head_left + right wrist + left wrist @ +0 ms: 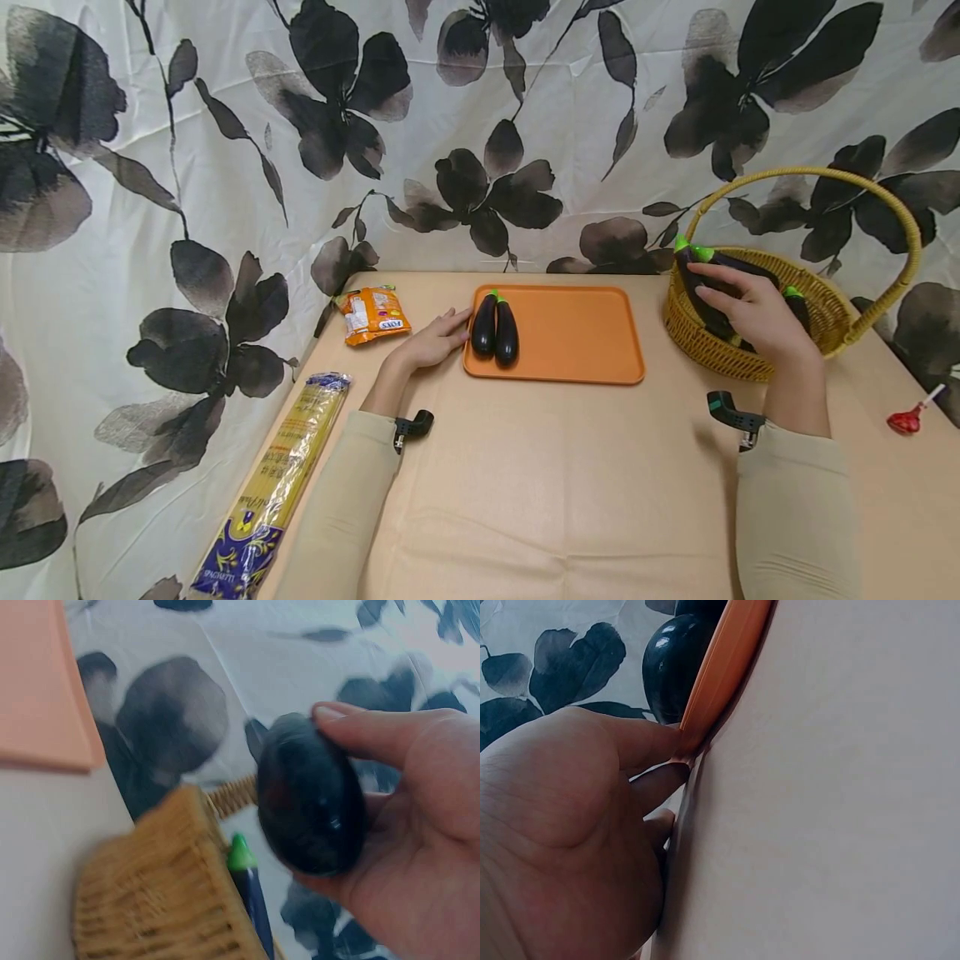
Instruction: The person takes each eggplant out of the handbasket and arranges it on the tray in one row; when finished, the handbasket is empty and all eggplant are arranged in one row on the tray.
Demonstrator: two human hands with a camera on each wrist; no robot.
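Note:
My right hand (757, 312) grips a dark eggplant (696, 290) with a green stem at the left side of the wicker basket (712, 354). In the right wrist view, thumb and fingers curl round this eggplant (311, 799). Another eggplant (738, 265) and the green-tipped end of one more (797, 307) show in the basket, partly behind my hand. My left hand (431, 343) touches the left edge of the orange tray (570, 333), fingers fairly straight; the left wrist view shows the thumb against its rim. Two eggplants (484, 327) (507, 333) lie side by side on the tray's left part.
An orange snack packet (375, 314) lies at the back left of the table. A long spaghetti pack (273, 483) lies along the left edge. A red lollipop (905, 420) is at the far right. The basket's tall handle (810, 172) arches up. Behind hangs a flowered curtain (585, 125).

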